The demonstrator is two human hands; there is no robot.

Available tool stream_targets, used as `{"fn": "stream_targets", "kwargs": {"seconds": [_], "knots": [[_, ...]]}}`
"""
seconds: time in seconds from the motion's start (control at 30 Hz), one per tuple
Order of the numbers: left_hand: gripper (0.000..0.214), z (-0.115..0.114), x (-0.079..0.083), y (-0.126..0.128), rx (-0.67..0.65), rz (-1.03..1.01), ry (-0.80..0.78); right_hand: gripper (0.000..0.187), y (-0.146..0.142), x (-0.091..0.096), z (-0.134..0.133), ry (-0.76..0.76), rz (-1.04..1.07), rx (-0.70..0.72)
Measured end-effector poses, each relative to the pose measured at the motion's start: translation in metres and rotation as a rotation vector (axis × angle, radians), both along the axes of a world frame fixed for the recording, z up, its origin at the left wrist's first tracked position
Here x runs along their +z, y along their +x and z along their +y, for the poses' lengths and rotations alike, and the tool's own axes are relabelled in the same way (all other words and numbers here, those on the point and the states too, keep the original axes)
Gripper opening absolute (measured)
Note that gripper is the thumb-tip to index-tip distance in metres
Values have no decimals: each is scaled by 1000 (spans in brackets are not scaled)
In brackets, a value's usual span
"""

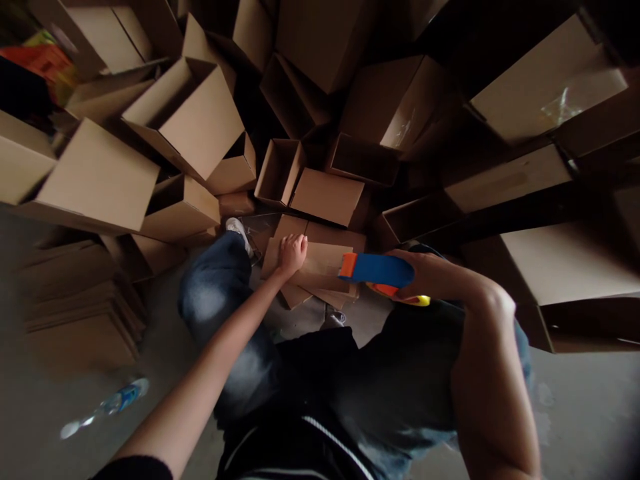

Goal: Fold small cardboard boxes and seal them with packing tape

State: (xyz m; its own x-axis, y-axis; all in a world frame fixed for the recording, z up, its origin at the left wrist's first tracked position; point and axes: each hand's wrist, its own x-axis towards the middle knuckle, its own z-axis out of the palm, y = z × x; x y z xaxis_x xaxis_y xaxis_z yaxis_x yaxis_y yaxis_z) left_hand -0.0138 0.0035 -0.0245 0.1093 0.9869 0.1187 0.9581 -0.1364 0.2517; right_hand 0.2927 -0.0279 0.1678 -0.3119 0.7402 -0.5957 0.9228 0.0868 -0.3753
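Two grips in view. My left grip (293, 255) rests on a flattened carton (320, 263) at center frame, fingers loosely curled, grasping nothing, just beside my knee (215, 287). My right grip (407, 277) is clenched around a blue tape dispenser (377, 269), held just right of that carton. Open boxes (190, 113) crowd the upper frame. A cardboard stack (80, 313) and a plastic bottle (120, 400) sit on the concrete floor (575, 413) at lower left.

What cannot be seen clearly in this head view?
In the head view:
Any tape roll on the dispenser: hidden by the right hand and blue cover.
Bottle: blurred, label unreadable.
Orange package: cut off by the top-left edge.
Box: inside lost in shadow.
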Motion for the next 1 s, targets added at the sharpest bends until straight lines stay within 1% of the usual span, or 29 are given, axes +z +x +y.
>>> {"fn": "stream_targets", "kwargs": {"seconds": [0.2, 0.37, 0.47, 0.53, 0.63, 0.73, 0.87, 1.0], "knots": [[21, -2, -1, 1, -32, -57, 24, 74, -7, -3, 1, 12, -91, 10], [22, -3, 2, 7, -53, 18, 12, 72, -8, -7, 1, 16, -103, 24], [23, -2, 7, 15, -114, 57, 2, 77, -11, -5, 1, 2, -126, 28], [26, -2, 10, 19, -143, 62, -12, 77, -14, -2, 1, -11, -149, 30], [29, -3, 9, 19, -139, 23, -58, 76, -19, -1, 1, -18, -173, 31], [28, -5, 8, 14, -132, -26, -81, 76, -20, -4, 2, -22, -176, 52], [21, -8, 10, 13, -121, -57, -79, 72, -20, -10, 3, -20, -169, 59], [19, -9, 10, 18, -97, -38, -58, 76, -20, -15, 4, -17, -173, 43]]}}
